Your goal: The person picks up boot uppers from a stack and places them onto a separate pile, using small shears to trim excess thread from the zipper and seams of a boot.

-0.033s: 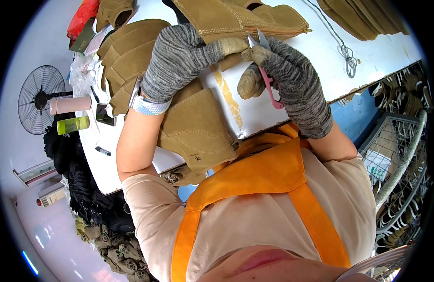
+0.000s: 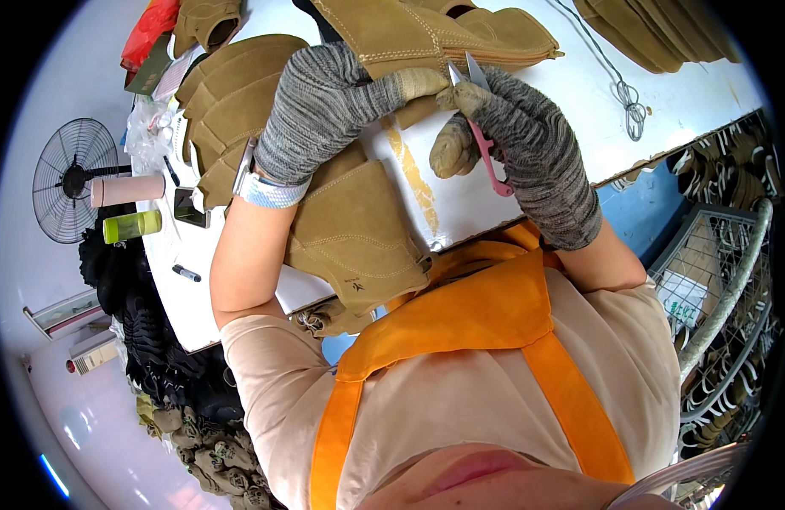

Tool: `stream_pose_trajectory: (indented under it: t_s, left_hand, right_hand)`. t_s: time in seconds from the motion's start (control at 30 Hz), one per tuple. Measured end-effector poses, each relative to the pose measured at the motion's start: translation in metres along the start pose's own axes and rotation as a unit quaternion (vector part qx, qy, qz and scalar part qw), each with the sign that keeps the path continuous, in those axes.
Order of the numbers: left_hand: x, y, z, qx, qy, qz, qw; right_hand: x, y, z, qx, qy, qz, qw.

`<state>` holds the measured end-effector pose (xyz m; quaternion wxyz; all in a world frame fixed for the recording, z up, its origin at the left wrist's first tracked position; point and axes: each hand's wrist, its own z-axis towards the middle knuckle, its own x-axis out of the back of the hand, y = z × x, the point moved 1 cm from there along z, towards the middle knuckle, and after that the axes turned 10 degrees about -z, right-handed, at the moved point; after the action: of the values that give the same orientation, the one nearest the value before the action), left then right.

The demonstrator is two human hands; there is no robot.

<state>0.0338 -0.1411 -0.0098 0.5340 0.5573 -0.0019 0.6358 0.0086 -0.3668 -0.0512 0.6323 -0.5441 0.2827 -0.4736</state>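
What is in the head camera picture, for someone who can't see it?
Two hands in grey knit gloves work over a white table: the right hand holds pink-handled thread snips with the blades up, next to the left hand, which rests on tan suede boot pieces. The person wears an orange apron; a fan stands to the left.

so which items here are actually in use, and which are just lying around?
In use:
left hand on tan suede boot upper
right hand holding pink thread snips

Lying about:
green bottle
pink cylinder
black marker
grey cord
fan
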Motion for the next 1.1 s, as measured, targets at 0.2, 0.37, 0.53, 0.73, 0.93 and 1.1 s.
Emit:
stream_pose_trajectory:
  t_s: [0.2,0.37,0.53,0.73,0.93,1.1]
  left_hand:
    - [0.003,0.011,0.008,0.094,-0.011,-0.074,0.993]
    - [0.001,0.007,0.005,0.124,-0.012,-0.125,0.984]
    - [0.003,0.014,0.011,0.219,0.004,-0.169,0.961]
    - [0.004,0.014,0.010,0.229,-0.016,-0.168,0.959]
    - [0.005,0.007,0.004,0.174,-0.043,-0.240,0.954]
    - [0.017,0.014,-0.001,0.161,-0.072,-0.312,0.934]
  right_hand:
    - [-0.011,-0.003,0.000,-0.036,0.058,0.092,0.993]
    - [0.011,-0.015,0.006,-0.084,0.105,0.063,0.989]
    - [0.020,-0.004,0.018,0.184,0.189,-0.265,0.928]
    - [0.016,-0.007,0.016,0.241,0.179,-0.421,0.856]
    - [0.018,0.006,0.023,0.289,0.126,-0.399,0.861]
    - [0.022,0.003,0.017,0.195,0.124,-0.174,0.957]
